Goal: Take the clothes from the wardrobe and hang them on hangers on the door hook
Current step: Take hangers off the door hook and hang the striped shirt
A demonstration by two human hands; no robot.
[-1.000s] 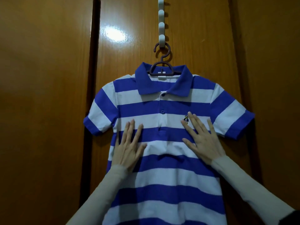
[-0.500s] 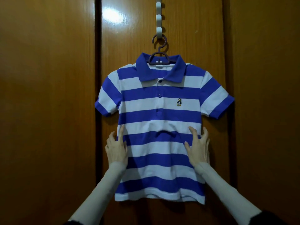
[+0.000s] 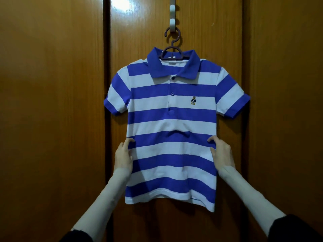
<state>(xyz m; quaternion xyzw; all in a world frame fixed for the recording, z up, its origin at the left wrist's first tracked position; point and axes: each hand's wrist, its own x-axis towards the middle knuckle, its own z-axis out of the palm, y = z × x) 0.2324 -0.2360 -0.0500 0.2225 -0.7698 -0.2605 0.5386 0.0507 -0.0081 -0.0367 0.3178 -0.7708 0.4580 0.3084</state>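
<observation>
Left hand [image 3: 123, 157] and right hand [image 3: 222, 151] (arms outstretched) pinch the polo shirt [image 3: 172, 137] sides with curled fingers.

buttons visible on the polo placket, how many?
2. One button sits just under the collar; the other is lower on the placket of the striped polo shirt. A third may hide in the blue stripe below.
</observation>
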